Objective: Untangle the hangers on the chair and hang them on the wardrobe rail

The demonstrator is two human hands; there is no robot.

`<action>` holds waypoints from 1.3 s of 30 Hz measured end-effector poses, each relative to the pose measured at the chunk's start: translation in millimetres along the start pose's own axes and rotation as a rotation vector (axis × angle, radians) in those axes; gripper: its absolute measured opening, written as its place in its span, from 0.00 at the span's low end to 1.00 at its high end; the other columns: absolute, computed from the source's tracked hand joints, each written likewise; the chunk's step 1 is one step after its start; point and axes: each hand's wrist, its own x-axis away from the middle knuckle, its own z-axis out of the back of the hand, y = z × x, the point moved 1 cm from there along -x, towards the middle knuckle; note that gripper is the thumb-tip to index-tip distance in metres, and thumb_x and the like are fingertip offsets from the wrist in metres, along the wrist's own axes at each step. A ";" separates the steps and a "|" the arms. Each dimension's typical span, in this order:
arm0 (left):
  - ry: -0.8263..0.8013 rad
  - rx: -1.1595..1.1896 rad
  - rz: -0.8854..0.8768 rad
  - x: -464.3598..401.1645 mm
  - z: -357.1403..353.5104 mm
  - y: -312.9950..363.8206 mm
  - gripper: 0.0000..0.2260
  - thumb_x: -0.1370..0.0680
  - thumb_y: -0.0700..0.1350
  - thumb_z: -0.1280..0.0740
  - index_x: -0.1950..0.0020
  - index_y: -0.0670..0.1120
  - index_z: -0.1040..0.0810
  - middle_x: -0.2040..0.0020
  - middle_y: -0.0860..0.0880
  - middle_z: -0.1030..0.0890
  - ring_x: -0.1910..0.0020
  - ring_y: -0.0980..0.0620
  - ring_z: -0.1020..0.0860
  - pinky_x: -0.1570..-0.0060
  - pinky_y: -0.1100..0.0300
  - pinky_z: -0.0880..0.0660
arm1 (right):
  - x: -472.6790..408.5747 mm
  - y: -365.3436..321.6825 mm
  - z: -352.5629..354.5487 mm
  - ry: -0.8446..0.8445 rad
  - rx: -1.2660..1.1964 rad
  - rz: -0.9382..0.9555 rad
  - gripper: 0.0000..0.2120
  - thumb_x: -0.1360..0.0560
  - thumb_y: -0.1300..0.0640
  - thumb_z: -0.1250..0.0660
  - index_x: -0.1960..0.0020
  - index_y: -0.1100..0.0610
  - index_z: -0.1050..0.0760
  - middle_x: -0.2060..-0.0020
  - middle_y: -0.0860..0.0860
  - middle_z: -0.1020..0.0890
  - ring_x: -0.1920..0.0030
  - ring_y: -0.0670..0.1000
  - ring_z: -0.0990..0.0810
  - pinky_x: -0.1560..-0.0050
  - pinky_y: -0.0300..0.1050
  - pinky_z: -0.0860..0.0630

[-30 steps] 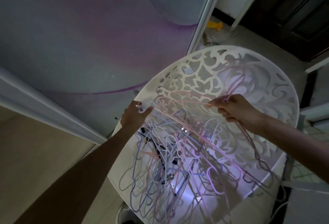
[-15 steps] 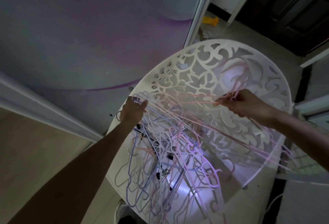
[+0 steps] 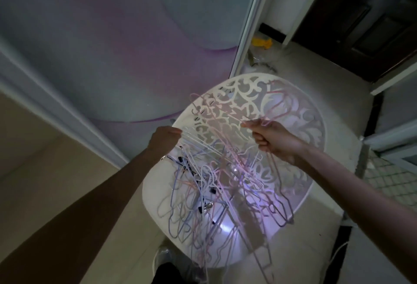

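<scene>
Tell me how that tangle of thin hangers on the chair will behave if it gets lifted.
The hanger pile will probably rise as one snagged clump, since hooks and loops interlock. It looks light: thin wire-like frames. The right hand and left hand already hold strands that stay straight, so likely springy, not floppy.

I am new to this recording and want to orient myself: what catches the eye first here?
First, the tangled heap of thin pink, white and lilac hangers on the white chair with its ornate cut-out back, in the centre. Then the left hand and right hand, each gripping hanger wires above the heap.
</scene>
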 end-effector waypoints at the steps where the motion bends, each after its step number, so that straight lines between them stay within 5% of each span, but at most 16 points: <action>1: -0.058 0.132 0.026 17.1 5.6 10.7 0.10 0.23 0.31 0.37 0.56 0.39 0.17 0.68 0.46 0.16 0.69 0.55 0.17 0.68 0.66 0.23 | 8.6 -4.5 -10.6 -0.030 0.007 -0.003 0.04 0.21 0.58 0.39 0.53 0.54 0.26 0.78 0.44 0.39 0.78 0.41 0.42 0.80 0.31 0.44; 3: -0.141 0.290 0.074 54.5 14.7 26.4 0.14 0.22 0.31 0.41 0.62 0.43 0.22 0.78 0.53 0.20 0.80 0.61 0.24 0.79 0.72 0.33 | 28.7 -12.1 -31.9 -0.101 0.034 -0.013 0.06 0.22 0.59 0.38 0.57 0.53 0.28 0.79 0.43 0.38 0.79 0.41 0.41 0.79 0.31 0.43; 5: -0.196 0.326 0.077 90.2 22.3 39.3 0.11 0.21 0.33 0.43 0.58 0.45 0.27 0.78 0.53 0.21 0.81 0.61 0.25 0.79 0.73 0.35 | 46.5 -19.8 -52.4 -0.167 0.059 -0.021 0.06 0.22 0.62 0.38 0.56 0.54 0.28 0.78 0.44 0.37 0.79 0.41 0.40 0.78 0.32 0.41; 7: -0.193 0.347 0.073 126.8 35.3 48.5 0.07 0.21 0.35 0.41 0.51 0.46 0.30 0.72 0.53 0.20 0.80 0.62 0.25 0.74 0.69 0.34 | 68.5 -33.7 -74.2 -0.248 0.074 -0.031 0.07 0.22 0.65 0.40 0.56 0.55 0.28 0.77 0.45 0.36 0.78 0.42 0.39 0.76 0.32 0.40; 11: -0.240 0.364 0.065 187.1 65.6 64.5 0.14 0.20 0.35 0.42 0.38 0.50 0.34 0.60 0.50 0.25 0.78 0.63 0.24 0.68 0.66 0.36 | 103.1 -53.4 -112.2 -0.421 0.095 -0.073 0.08 0.24 0.68 0.39 0.56 0.57 0.29 0.72 0.50 0.31 0.76 0.42 0.32 0.75 0.32 0.35; 15: -0.283 0.244 0.023 249.3 126.4 57.9 0.19 0.19 0.36 0.44 0.28 0.44 0.36 0.45 0.42 0.21 0.61 0.55 0.20 0.61 0.65 0.28 | 145.1 -71.5 -171.3 -0.589 0.174 -0.100 0.07 0.24 0.67 0.38 0.57 0.57 0.26 0.66 0.51 0.27 0.67 0.46 0.27 0.64 0.36 0.28; 17: -0.284 0.234 -0.008 273.8 155.2 46.6 0.19 0.20 0.35 0.43 0.28 0.42 0.35 0.48 0.45 0.19 0.66 0.61 0.19 0.65 0.68 0.26 | 165.2 -77.1 -204.3 -0.637 0.180 -0.108 0.08 0.23 0.66 0.39 0.59 0.57 0.27 0.66 0.51 0.26 0.67 0.46 0.26 0.61 0.38 0.28; 20: -0.199 0.156 -0.042 308.4 190.6 29.0 0.17 0.22 0.37 0.36 0.33 0.44 0.28 0.65 0.55 0.19 0.69 0.63 0.21 0.66 0.68 0.30 | 193.4 -78.0 -252.0 -0.646 0.237 -0.104 0.08 0.23 0.68 0.42 0.55 0.58 0.27 0.63 0.52 0.23 0.63 0.47 0.25 0.53 0.42 0.26; 24: -0.047 0.101 -0.122 358.1 241.5 12.0 0.14 0.24 0.42 0.32 0.39 0.42 0.23 0.67 0.52 0.22 0.64 0.54 0.25 0.69 0.68 0.33 | 236.9 -90.6 -312.5 -0.719 0.282 -0.079 0.08 0.22 0.68 0.42 0.51 0.59 0.26 0.59 0.52 0.20 0.59 0.49 0.22 0.48 0.45 0.25; 27: 0.149 0.076 -0.181 387.2 277.2 1.1 0.12 0.25 0.41 0.31 0.44 0.38 0.20 0.78 0.56 0.22 0.76 0.62 0.24 0.74 0.74 0.34 | 272.0 -108.0 -352.4 -0.764 0.294 0.006 0.07 0.23 0.66 0.39 0.52 0.59 0.23 0.58 0.53 0.18 0.56 0.50 0.20 0.45 0.46 0.25; 31: 0.300 -0.005 -0.184 409.7 323.2 -9.2 0.13 0.27 0.48 0.29 0.46 0.44 0.17 0.55 0.40 0.16 0.57 0.45 0.18 0.58 0.67 0.28 | 308.4 -128.1 -397.9 -0.756 0.383 0.156 0.07 0.21 0.64 0.40 0.50 0.59 0.24 0.55 0.54 0.19 0.55 0.50 0.19 0.49 0.43 0.22; 34: 0.351 -0.020 -0.179 417.1 363.9 -5.7 0.15 0.28 0.51 0.28 0.46 0.44 0.18 0.58 0.41 0.17 0.59 0.49 0.21 0.46 0.59 0.25 | 315.9 -151.7 -431.1 -0.743 0.501 0.261 0.12 0.21 0.62 0.41 0.40 0.66 0.27 0.45 0.62 0.20 0.55 0.52 0.19 0.56 0.37 0.20; 37: 0.384 -0.036 -0.197 414.6 400.0 3.4 0.15 0.26 0.50 0.30 0.44 0.42 0.19 0.54 0.40 0.17 0.58 0.52 0.20 0.52 0.60 0.23 | 311.8 -178.4 -456.2 -0.750 0.522 0.333 0.15 0.19 0.60 0.43 0.36 0.67 0.30 0.41 0.62 0.21 0.56 0.52 0.18 0.56 0.38 0.19; 39: 0.402 -0.053 -0.237 409.5 425.6 11.6 0.14 0.25 0.49 0.31 0.43 0.42 0.18 0.62 0.43 0.18 0.66 0.57 0.22 0.60 0.65 0.24 | 305.7 -198.7 -470.8 -0.812 0.453 0.347 0.14 0.19 0.62 0.44 0.35 0.65 0.31 0.45 0.59 0.20 0.57 0.50 0.17 0.54 0.40 0.19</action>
